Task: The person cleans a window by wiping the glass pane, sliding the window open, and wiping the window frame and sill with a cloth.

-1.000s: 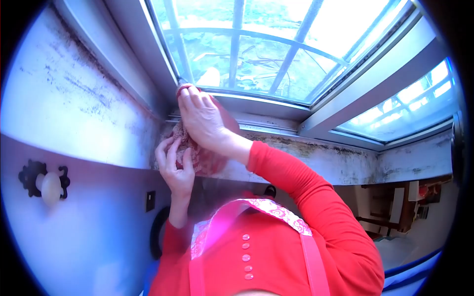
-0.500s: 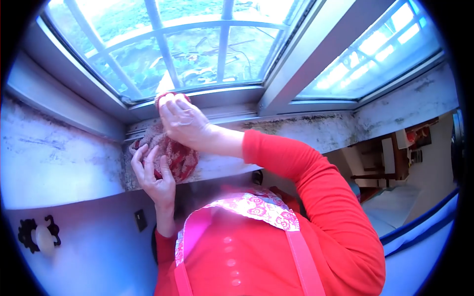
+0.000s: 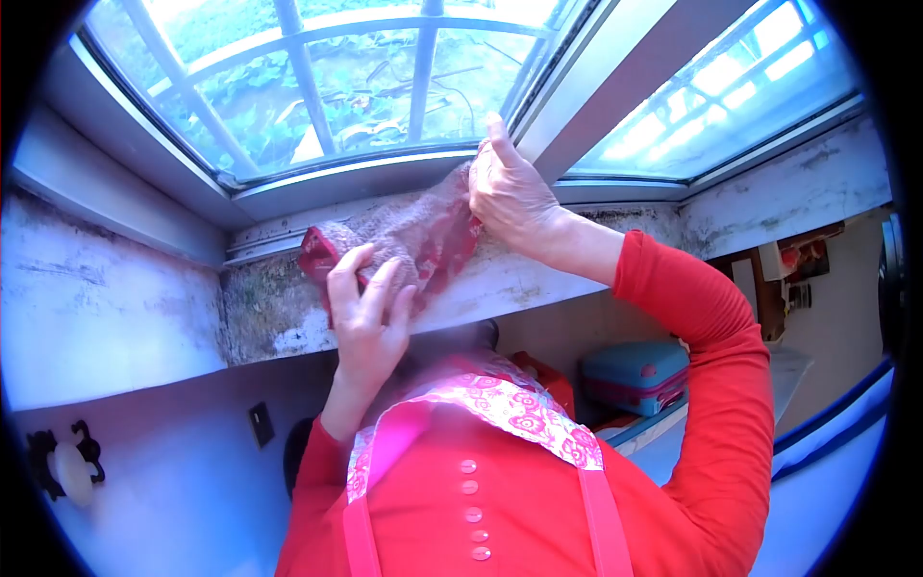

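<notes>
Red-patterned cloth point(image 3: 409, 229) slants up rightward, gripped in my right hand point(image 3: 516, 199), far side hidden; left hand point(image 3: 370, 322) loosely spread against it

The blurred cloth point(image 3: 425, 219) is partly hidden by the hands point(image 3: 517, 204), and the window's point(image 3: 370, 82) top is cut off.

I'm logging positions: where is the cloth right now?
In the head view, the cloth is left of centre, between the left hand and the right hand, over the stained sill below the window frame.
</notes>
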A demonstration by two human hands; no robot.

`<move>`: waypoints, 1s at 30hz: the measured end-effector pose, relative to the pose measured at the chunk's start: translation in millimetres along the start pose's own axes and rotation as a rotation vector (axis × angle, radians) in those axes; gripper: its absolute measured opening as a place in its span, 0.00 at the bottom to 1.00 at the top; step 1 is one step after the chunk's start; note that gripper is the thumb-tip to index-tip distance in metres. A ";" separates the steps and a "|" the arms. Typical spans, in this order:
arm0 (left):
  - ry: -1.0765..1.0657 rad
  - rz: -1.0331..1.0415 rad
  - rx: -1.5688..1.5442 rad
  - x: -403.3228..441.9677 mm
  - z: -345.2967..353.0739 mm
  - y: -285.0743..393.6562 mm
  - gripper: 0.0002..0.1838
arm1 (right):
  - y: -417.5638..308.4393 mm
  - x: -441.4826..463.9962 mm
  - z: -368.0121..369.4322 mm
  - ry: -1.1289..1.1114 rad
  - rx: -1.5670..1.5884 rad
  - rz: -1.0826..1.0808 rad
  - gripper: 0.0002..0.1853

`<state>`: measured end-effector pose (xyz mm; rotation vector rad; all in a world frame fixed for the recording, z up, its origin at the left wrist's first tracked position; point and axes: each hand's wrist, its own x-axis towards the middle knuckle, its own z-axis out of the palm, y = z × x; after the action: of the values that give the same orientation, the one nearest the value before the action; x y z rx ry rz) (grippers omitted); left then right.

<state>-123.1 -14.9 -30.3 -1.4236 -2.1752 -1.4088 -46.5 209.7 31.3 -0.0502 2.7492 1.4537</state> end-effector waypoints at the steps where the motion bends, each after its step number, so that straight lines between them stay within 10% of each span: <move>1: -0.029 -0.008 -0.006 -2.9 5.3 -0.2 0.22 | 2.4 1.3 -2.7 -0.052 -0.042 -0.023 0.20; 6: -0.058 -0.031 0.174 -7.4 -1.2 6.2 0.30 | -8.5 -1.9 3.2 0.215 0.318 0.303 0.18; 20: 0.334 -0.182 0.011 -55.1 -59.6 -24.3 0.15 | -75.4 1.8 -59.1 0.929 2.149 0.857 0.30; 30: 0.405 -0.333 0.209 -53.9 -79.3 -50.0 0.20 | -138.8 158.5 -86.4 0.634 1.480 -0.002 0.40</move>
<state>-159.7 -114.6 -50.2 -0.6574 -2.2640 -1.3682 -200.0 58.0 -41.5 -0.4964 3.4301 -0.9863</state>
